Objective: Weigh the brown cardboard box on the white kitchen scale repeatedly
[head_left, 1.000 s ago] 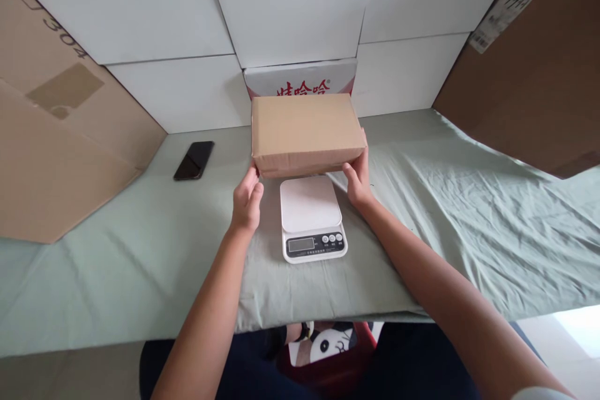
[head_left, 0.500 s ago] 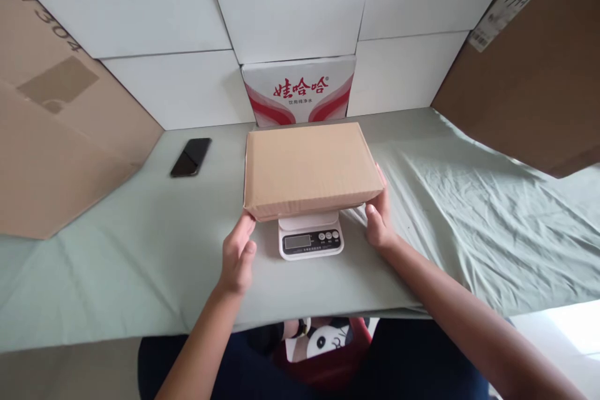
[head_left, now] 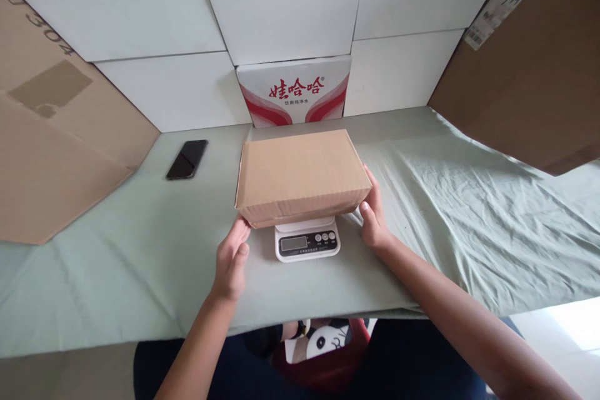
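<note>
A closed brown cardboard box (head_left: 302, 169) is held level or nearly so over a white digital kitchen scale (head_left: 307, 244), covering its weighing plate. I cannot tell whether the box touches the plate. My left hand (head_left: 230, 262) has its fingers tucked under the box's front left corner, thumb off the cardboard. At the right end, my right hand (head_left: 374, 215) grips the side, with its thumb near the front corner and some fingers hidden behind. The scale's grey display and round buttons face me, and no digits can be read.
A black phone (head_left: 187, 159) lies left of the box on the green cloth (head_left: 112, 244). Behind stand white panels and a white-and-red printed carton (head_left: 294, 92). Large cardboard sheets flank the table on the left (head_left: 60, 131) and right (head_left: 520, 81).
The box has moved slightly toward me and lower, and more of its front face shows. Both hands have shifted with it. The view has swung a little.
</note>
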